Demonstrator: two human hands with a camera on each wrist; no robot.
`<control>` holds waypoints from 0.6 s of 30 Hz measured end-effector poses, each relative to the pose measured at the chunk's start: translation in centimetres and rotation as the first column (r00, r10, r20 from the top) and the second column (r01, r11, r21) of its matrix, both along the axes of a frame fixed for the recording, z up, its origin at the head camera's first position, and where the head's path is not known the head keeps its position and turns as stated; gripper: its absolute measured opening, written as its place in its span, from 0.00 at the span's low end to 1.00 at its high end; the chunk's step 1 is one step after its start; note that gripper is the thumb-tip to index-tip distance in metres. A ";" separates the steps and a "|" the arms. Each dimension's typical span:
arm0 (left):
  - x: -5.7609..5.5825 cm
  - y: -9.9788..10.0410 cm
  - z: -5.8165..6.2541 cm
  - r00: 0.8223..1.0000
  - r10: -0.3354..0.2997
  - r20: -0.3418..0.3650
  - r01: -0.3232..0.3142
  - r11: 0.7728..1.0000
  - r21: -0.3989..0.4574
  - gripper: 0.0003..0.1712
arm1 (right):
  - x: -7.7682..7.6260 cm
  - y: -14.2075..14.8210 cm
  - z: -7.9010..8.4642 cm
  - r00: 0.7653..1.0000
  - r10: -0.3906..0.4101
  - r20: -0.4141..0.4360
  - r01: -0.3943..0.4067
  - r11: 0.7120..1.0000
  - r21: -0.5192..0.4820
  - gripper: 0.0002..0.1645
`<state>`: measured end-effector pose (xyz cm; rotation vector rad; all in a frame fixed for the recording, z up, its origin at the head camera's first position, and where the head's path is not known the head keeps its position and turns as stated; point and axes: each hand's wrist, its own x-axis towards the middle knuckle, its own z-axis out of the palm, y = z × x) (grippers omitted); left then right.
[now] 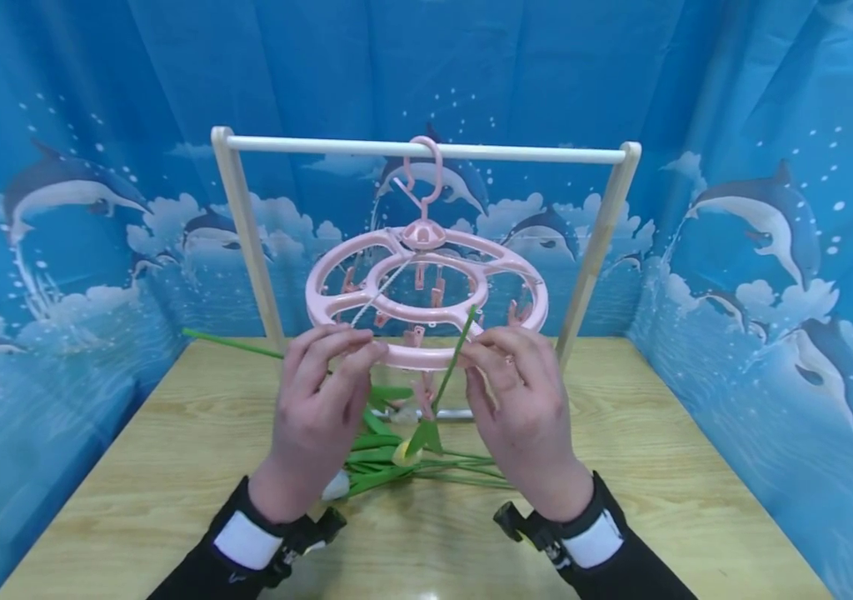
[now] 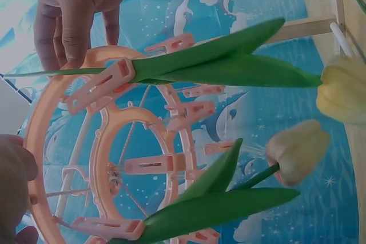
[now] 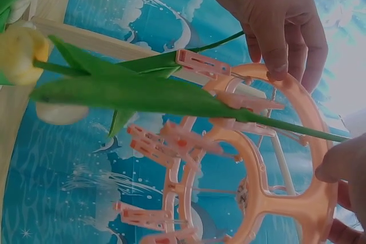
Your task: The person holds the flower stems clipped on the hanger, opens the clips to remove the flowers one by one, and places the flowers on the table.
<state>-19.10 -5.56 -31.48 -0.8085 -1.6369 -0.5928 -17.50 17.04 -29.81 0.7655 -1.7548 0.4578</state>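
A pink round clip hanger (image 1: 423, 358) hangs by its hook from a rod. My left hand (image 1: 321, 408) grips the front left of its outer rim, thumb on one side and fingers on the other. At the front right, my right hand (image 1: 520, 408) pinches the same rim, close to a green stem. That stem belongs to a yellow tulip (image 2: 346, 90), held head-down by a pink clip (image 2: 106, 87). A whitish tulip (image 2: 297, 152) hangs head-down from another clip (image 2: 108, 227). Its stem (image 1: 231, 343) sticks out left behind my left hand.
A wooden stand with a white rod (image 1: 306, 146) carries the hanger. More artificial tulips (image 1: 377, 479) lie on the wooden table (image 1: 659, 467) below. Other pink clips (image 1: 437, 293) dangle beneath the rings. Blue dolphin-print curtains (image 1: 756, 100) surround the table at the back and sides.
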 end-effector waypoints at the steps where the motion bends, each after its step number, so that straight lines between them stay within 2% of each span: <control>1: 0.0 0.0 0.0 1.000 -0.001 0.000 0.001 1.000 0.001 0.14 | 0.0 0.1 0.0 1.000 0.005 -0.001 -0.005 1.000 -0.001 0.13; 8: 0.2 -0.1 0.1 1.000 0.020 0.009 -0.020 1.000 -0.008 0.14 | -0.2 0.4 0.1 1.000 0.005 0.013 -0.005 1.000 -0.002 0.15; 18: 0.6 0.4 0.1 1.000 -0.017 -0.006 0.017 1.000 -0.019 0.16 | -0.5 0.3 -0.4 1.000 0.011 0.009 -0.011 1.000 0.005 0.14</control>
